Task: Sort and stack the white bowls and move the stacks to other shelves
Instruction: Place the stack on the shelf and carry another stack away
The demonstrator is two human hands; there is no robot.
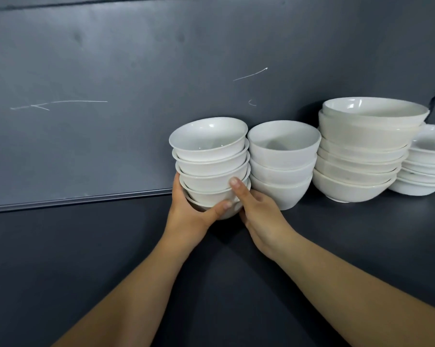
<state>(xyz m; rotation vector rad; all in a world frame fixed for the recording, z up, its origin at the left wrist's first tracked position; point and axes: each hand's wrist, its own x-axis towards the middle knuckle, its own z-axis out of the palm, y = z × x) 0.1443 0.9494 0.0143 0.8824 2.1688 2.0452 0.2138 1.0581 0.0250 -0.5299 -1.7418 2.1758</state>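
Head view: what are the hands doing?

"Left hand [186,209] and right hand [259,216] clasp the base of the small-bowl stack [209,159] from either side, near the back of the shelf [99,259]."

"Which step?"

"Moving a finished stack, I judge. Next it needs a level lift clear of the neighbouring stack [284,156] just beside it."

"Anything unclear?"

"Fingers behind the bowls are hidden. I cannot tell whether the base rests on the shelf, and the rightmost stack [429,161] is cut off."
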